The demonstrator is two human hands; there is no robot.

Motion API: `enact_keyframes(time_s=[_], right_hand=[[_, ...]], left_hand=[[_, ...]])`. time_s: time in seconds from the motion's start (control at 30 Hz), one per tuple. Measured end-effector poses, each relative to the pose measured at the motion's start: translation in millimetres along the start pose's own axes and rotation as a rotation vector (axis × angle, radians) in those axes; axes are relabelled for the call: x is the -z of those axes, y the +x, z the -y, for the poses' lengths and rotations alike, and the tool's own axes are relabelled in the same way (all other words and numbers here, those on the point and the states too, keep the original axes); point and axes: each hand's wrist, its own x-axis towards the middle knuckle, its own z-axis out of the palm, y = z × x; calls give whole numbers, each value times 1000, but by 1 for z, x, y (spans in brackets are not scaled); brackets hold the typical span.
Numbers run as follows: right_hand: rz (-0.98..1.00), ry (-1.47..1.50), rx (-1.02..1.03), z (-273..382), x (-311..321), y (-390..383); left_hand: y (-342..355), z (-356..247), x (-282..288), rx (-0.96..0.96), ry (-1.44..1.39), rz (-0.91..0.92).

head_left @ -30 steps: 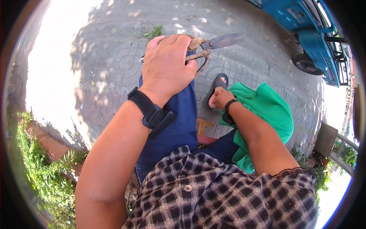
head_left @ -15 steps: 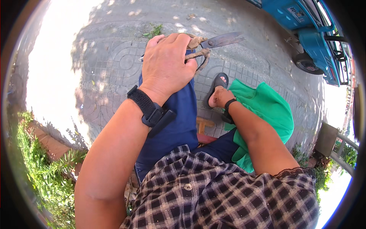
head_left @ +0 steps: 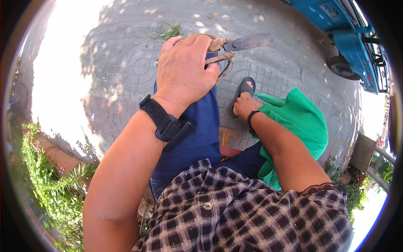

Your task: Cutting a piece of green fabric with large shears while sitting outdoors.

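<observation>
My left hand (head_left: 184,69) is closed over a pair of old scissors (head_left: 249,42) above my blue-trousered left knee. Tan cord or cloth wraps the handle loops, and the dark, worn blades point to the right. Lower and further right, my right hand (head_left: 247,105) has its fingers curled in, by the dark sandal (head_left: 242,89) on my foot. Whatever those fingers may hold is hidden. Green cloth (head_left: 296,119) drapes beside that hand, behind the forearm. Both wrists wear black bands.
Grey patterned paving (head_left: 113,75) lies around me, with a weed (head_left: 172,31) beyond the left hand. A blue vehicle (head_left: 352,46) stands at the far right. Green plants (head_left: 54,189) grow along the left edge. Part of a wooden stool (head_left: 226,135) shows between my legs.
The right hand has shifted slightly, its fingers now showing more curled beside the sandal. The left hand keeps its hold on the scissors. The whole view has moved a little.
</observation>
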Motion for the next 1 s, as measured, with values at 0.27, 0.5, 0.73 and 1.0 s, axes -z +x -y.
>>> enact_keyframes(time_s=[0.27,0.5,0.73,1.0], right_hand=[[336,-174,9,-27,115,-48],[137,104,-52,45,10,14],[158,143,7,43,22,21],[71,198,-136,43,-1,30]], left_hand=[[7,-12,5,50,-26,64],[13,-25,11,27,-40,81],[15,-30,8,49,-7,98],[19,-46,2,8,-57,115]])
